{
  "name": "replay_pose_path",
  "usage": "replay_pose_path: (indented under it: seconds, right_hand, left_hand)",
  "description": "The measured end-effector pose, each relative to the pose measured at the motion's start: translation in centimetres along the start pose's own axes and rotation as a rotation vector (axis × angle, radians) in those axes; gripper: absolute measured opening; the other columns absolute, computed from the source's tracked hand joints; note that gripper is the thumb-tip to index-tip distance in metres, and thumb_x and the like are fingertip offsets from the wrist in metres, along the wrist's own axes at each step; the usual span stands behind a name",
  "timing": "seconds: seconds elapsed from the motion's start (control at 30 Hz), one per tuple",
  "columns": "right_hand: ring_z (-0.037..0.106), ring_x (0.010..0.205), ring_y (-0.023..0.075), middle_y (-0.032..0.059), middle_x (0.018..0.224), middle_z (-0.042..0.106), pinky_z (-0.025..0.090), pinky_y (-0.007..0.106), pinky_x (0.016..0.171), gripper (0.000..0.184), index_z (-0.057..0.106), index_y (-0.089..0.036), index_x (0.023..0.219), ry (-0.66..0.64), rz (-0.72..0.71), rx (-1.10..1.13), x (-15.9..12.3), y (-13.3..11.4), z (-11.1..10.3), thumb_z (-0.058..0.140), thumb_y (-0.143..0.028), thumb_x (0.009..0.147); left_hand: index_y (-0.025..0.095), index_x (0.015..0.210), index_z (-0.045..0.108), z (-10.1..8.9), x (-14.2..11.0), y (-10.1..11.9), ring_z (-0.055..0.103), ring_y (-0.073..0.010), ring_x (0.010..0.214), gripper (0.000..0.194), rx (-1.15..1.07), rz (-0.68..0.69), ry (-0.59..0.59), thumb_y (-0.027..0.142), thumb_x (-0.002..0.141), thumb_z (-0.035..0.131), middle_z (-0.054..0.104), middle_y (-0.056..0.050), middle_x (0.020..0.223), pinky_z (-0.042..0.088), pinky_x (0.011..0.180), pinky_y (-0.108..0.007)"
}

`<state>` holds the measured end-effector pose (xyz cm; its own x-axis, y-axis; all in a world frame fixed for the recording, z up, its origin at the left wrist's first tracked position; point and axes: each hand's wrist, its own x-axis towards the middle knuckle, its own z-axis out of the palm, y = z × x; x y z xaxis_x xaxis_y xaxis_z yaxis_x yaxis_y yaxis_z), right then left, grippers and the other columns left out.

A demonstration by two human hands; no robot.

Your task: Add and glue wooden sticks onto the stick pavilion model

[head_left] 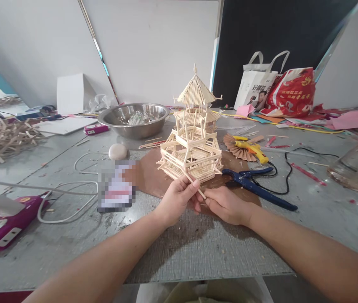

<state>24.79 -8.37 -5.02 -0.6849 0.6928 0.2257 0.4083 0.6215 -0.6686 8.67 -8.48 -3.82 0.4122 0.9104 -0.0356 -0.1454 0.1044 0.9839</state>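
Note:
A thin wooden stick (201,193) runs between my two hands, just in front of a pagoda model (190,145) built from pale wooden sticks. My left hand (180,194) pinches the stick between thumb and fingers. The fingers of my right hand (227,205) are closed round its lower end. The model stands on a brown sheet (152,170), with a tiered lower part and a pointed roof behind. Blue-handled cutters (261,191) lie right of the model, beside a yellow glue gun (253,149) and a fan of folded brown paper (237,147).
A steel bowl (134,120) with clear plastic inside stands at the back left. Left are a purple power strip (11,227), a white cable (71,219) and a stick pile (3,136). Right are a glass jar (357,166), a white bag (256,86) and a red bag (290,92).

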Motion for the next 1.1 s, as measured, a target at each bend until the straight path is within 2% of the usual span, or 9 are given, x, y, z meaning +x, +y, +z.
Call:
replay_pose_path:
  seconds: [0.13, 0.23, 0.37, 0.5, 0.67, 0.83, 0.97, 1.1]
  right_hand:
    - [0.051, 0.065, 0.0103, 0.0013, 0.072, 0.060, 0.037, 0.021, 0.063, 0.025, 0.056, -0.015, 0.076, -0.091, 0.025, 0.089, 0.0, 0.2, -0.4, 0.032, -0.018, 0.082]
    - [0.047, 0.057, 0.0085, -0.0007, 0.062, 0.056, 0.035, 0.020, 0.058, 0.028, 0.056, -0.014, 0.068, -0.079, 0.078, 0.077, 0.0, 0.2, -0.3, 0.032, -0.017, 0.082]
    - [0.045, 0.054, 0.0080, -0.0010, 0.058, 0.053, 0.033, 0.020, 0.056, 0.028, 0.053, -0.014, 0.062, -0.067, 0.098, 0.012, 0.0, 0.0, -0.1, 0.034, -0.020, 0.081]
    - [0.048, 0.058, 0.0091, 0.0002, 0.063, 0.056, 0.034, 0.020, 0.059, 0.027, 0.055, -0.015, 0.069, -0.064, 0.103, -0.042, 0.0, -0.2, -0.2, 0.031, -0.019, 0.082]
    - [0.052, 0.061, 0.0107, 0.0016, 0.070, 0.060, 0.034, 0.021, 0.060, 0.023, 0.056, -0.016, 0.075, -0.079, 0.094, -0.188, 0.0, -0.6, -0.2, 0.034, -0.019, 0.080]
    - [0.056, 0.062, 0.0144, 0.0054, 0.074, 0.064, 0.031, 0.024, 0.057, 0.024, 0.054, -0.015, 0.082, -0.084, 0.153, -0.438, 0.3, -1.2, 0.2, 0.031, -0.021, 0.081]
    - [0.057, 0.057, 0.0167, 0.0075, 0.069, 0.064, 0.028, 0.026, 0.052, 0.025, 0.054, -0.014, 0.082, -0.113, 0.192, -0.600, 0.4, -1.7, 0.6, 0.031, -0.022, 0.080]
    - [0.057, 0.056, 0.0178, 0.0080, 0.067, 0.064, 0.026, 0.026, 0.050, 0.025, 0.056, -0.014, 0.079, -0.126, 0.207, -0.649, 0.4, -2.0, 0.7, 0.032, -0.023, 0.079]
  left_hand:
    - [0.015, 0.066, 0.042, -0.1, -0.1, -0.2, 0.047, -0.0061, 0.039, 0.027, 0.197, 0.062, -0.029, 0.038, 0.076, 0.049, 0.051, 0.004, 0.051, 0.038, 0.039, -0.018]
    - [0.015, 0.067, 0.044, -0.2, -0.1, -0.3, 0.046, -0.0056, 0.041, 0.026, 0.266, 0.083, -0.060, 0.039, 0.077, 0.048, 0.050, 0.004, 0.051, 0.037, 0.040, -0.018]
    - [0.015, 0.071, 0.045, -0.2, 0.1, -0.4, 0.044, -0.0055, 0.039, 0.023, 0.279, 0.074, -0.005, 0.036, 0.074, 0.052, 0.050, 0.005, 0.051, 0.036, 0.038, -0.018]
    - [0.016, 0.069, 0.044, 0.1, -0.1, -0.2, 0.044, -0.0058, 0.038, 0.021, 0.294, 0.076, 0.032, 0.035, 0.075, 0.052, 0.050, 0.005, 0.048, 0.036, 0.037, -0.017]
    - [0.017, 0.067, 0.042, 0.2, -0.3, -0.1, 0.043, -0.0058, 0.037, 0.021, 0.369, 0.110, 0.086, 0.035, 0.075, 0.050, 0.048, 0.005, 0.046, 0.034, 0.037, -0.017]
    - [0.016, 0.067, 0.045, -0.3, -0.2, -0.5, 0.045, -0.0064, 0.043, 0.021, 0.645, 0.205, 0.127, 0.034, 0.077, 0.045, 0.050, 0.004, 0.050, 0.035, 0.042, -0.018]
    - [0.017, 0.067, 0.044, -0.4, -0.3, -0.6, 0.042, -0.0067, 0.043, 0.019, 0.750, 0.244, 0.100, 0.031, 0.080, 0.041, 0.047, 0.004, 0.049, 0.034, 0.043, -0.018]
    - [0.018, 0.067, 0.044, -0.3, -0.4, -0.3, 0.041, -0.0071, 0.043, 0.019, 0.743, 0.230, 0.058, 0.031, 0.080, 0.041, 0.047, 0.004, 0.048, 0.033, 0.043, -0.018]
